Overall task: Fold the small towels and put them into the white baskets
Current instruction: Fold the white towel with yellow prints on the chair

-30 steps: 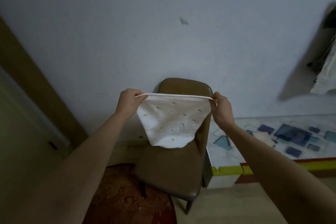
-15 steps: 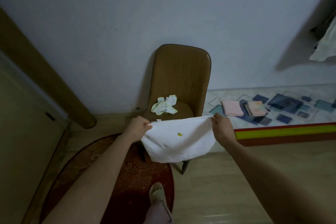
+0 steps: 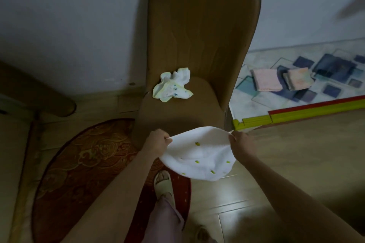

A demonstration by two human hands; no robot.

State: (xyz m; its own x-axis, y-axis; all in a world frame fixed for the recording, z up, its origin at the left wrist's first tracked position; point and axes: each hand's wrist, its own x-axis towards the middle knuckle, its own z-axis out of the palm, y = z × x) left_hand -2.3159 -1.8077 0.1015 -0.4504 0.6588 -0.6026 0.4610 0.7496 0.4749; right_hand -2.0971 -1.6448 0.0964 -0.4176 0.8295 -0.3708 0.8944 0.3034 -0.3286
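Floor (image 3: 296, 163): pale wood-look boards are seen at the right and bottom of the view; the lower part is blurred.
Chair (image 3: 203, 25): a brown padded chair is set against a grey-white wall (image 3: 69, 16), its seat facing the viewer.
Rug (image 3: 83, 163): a dark red oval rug with curled gold patterning is laid on the floor left of the chair; one foot in a pale slipper (image 3: 163, 183) is placed on its right edge.
Mat (image 3: 296, 89): a pale mat printed with blue squares is spread to the right of the chair, edged with a yellow and red strip (image 3: 296, 113).
White towel (image 3: 199, 154): a small white cloth dotted with little yellow-green marks is held in the air just in front of the chair seat, above the slipper. Its top edge is stretched between the two hands and the rest is hung down in a rounded sag.
Crumpled towel (image 3: 171, 86): a pale cloth with a yellowish border and small blue marks is left bunched on the chair seat, well apart from the held one.
Folded towels (image 3: 266, 80): two pinkish folded cloths are laid side by side on the mat.
Left hand (image 3: 156, 143): the fingers are curled tight, and the towel's left top corner is pinched between them.
Right hand (image 3: 242, 146): the fingers are likewise closed, and the right top corner is gripped.
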